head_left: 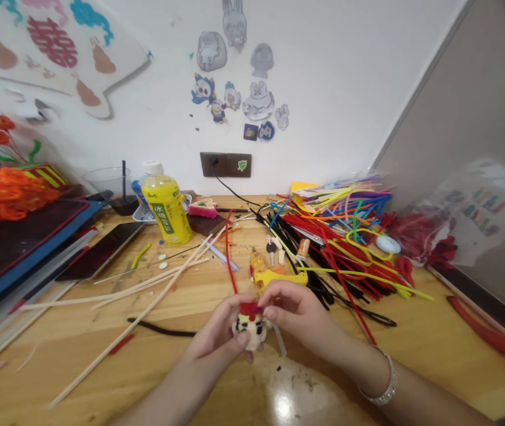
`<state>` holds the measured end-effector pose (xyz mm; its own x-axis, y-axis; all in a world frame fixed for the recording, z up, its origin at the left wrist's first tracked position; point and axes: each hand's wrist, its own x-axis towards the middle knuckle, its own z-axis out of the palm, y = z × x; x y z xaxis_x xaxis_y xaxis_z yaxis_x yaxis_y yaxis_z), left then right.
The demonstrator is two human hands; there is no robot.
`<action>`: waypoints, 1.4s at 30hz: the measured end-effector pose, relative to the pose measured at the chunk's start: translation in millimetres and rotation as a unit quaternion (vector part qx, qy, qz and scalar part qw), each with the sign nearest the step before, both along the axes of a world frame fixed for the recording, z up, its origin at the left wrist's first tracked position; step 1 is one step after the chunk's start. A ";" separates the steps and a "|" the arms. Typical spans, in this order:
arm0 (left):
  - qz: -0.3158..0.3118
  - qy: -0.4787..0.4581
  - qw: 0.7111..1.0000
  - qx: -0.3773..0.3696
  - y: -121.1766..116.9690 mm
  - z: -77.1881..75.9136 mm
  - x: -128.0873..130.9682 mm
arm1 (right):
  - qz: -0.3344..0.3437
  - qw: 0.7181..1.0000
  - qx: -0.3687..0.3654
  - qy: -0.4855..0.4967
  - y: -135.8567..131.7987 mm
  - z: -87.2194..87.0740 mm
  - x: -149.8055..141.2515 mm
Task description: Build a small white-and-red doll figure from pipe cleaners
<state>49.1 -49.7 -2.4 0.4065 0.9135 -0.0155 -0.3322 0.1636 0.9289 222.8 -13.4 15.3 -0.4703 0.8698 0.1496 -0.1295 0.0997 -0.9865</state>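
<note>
1. Bare forearms [421,396] come closest to my camera, reaching over the wooden table [421,331], with a sparkling bracelet [388,384] at the right wrist.
2. Next in bulk, I see the pipe-cleaner heap [345,201] toward the back right, mixed colours lying beyond red and black stems – probably set aside there to leave working room.
3. I have the left hand [221,325] grasping a cream doll head [255,337], thumb across its lower face, other fingers around it, seemingly to steady it. The right hand [299,310] is at the head's upper right, thumb and forefinger bent close together; whether they pinch anything I cannot tell.
4. Just beyond the hands lies a yellow hot-glue gun [268,275], partly covered by the right one, nozzle toward the wall – presumably to keep the tip away from skin.
5. Between both hands, the doll head faces me, crown upward. It is nearly round, without a clear long axis; its chin-to-crown line runs up my view.
6. Smallest is the red trim [249,308] across that crown.
</note>
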 end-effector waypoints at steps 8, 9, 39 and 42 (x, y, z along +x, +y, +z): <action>-0.003 0.019 1.000 0.001 -2.2 1.7 1.0 | -0.035 0.998 0.023 -0.036 -1.7 -0.9 -3.1; -0.004 0.020 1.000 0.000 -2.6 1.8 1.0 | -0.033 0.998 0.027 -0.041 -1.7 -0.3 -3.1; -0.009 0.253 0.960 0.117 -9.1 19.7 4.1 | 0.109 0.976 -0.119 -0.148 4.9 18.0 8.0; -0.011 0.254 0.960 0.117 -8.4 20.3 4.3 | 0.110 0.976 -0.119 -0.149 4.5 18.9 8.5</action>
